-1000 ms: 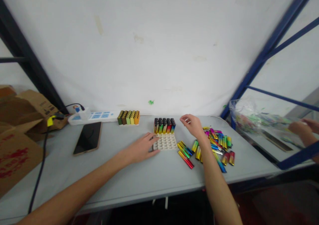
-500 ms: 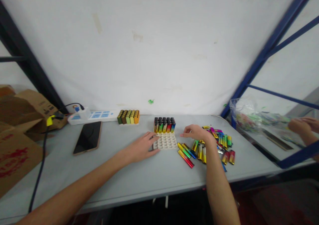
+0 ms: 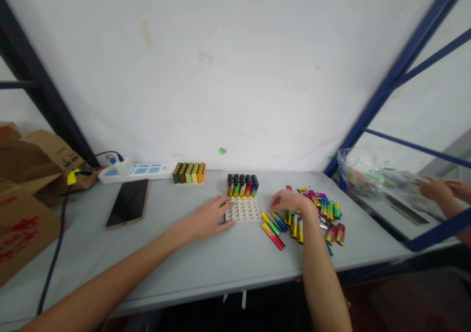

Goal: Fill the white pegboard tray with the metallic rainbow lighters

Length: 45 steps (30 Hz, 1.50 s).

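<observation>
A white tray with rows of round holes lies on the table. Its back rows hold several upright lighters with black tops; the front holes are bare. My left hand grips the tray's left edge, fingers at the back and thumb in front. To the right, my right hand bends down with its fingers closed at the upper end of a blue and gold lighter. Beside it lie a yellow-green lighter and a red and gold lighter. My right wrist hides part of the loose pile.
Several loose metallic lighters are spread on the right. At the back stands a filled block of lighters. A phone, a power strip and a cardboard box are on the left. Beyond a blue frame, another person's hands work.
My right hand has moved from beside the tray a little right and down onto the nearest loose lighters. My left hand stays at the tray.
</observation>
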Available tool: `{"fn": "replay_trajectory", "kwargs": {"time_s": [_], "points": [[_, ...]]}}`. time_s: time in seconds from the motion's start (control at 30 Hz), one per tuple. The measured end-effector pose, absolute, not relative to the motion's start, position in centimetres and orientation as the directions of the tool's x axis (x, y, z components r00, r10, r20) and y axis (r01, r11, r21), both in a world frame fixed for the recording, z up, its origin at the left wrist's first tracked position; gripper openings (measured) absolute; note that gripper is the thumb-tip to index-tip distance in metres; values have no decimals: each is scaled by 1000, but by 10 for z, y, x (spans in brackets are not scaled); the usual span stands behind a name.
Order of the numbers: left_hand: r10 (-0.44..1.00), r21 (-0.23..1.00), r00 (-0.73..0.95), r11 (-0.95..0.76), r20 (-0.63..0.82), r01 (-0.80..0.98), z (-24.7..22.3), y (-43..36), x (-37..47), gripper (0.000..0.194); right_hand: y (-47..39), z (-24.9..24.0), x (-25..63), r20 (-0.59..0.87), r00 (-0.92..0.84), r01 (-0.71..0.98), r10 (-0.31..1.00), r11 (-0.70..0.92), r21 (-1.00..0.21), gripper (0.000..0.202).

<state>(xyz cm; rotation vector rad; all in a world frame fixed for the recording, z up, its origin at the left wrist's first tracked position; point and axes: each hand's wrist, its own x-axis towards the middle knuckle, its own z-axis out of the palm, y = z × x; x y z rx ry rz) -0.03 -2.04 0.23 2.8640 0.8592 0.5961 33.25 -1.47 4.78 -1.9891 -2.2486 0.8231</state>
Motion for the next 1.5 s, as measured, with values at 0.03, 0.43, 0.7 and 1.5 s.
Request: {"fn": "replay_trajectory", "kwargs": {"time_s": [0.03, 0.43, 0.7, 1.5], "points": [[547, 199, 766, -837, 338, 510, 2, -20, 0, 45, -14, 48, 331, -289, -157, 927, 944, 40, -374, 21], [552, 194, 769, -834, 322, 517, 3, -20, 0, 45, -17, 44, 330, -232, 46, 963, 972, -105, -249, 33], [538, 166, 772, -842, 338, 514, 1, -19, -1, 45, -11, 49, 316, 52, -64, 933, 997, 78, -350, 24], [563, 210, 758, -827, 330, 522, 4, -22, 0, 44, -11, 60, 294, 538, -210, 597, 816, 543, -590, 38]]}}
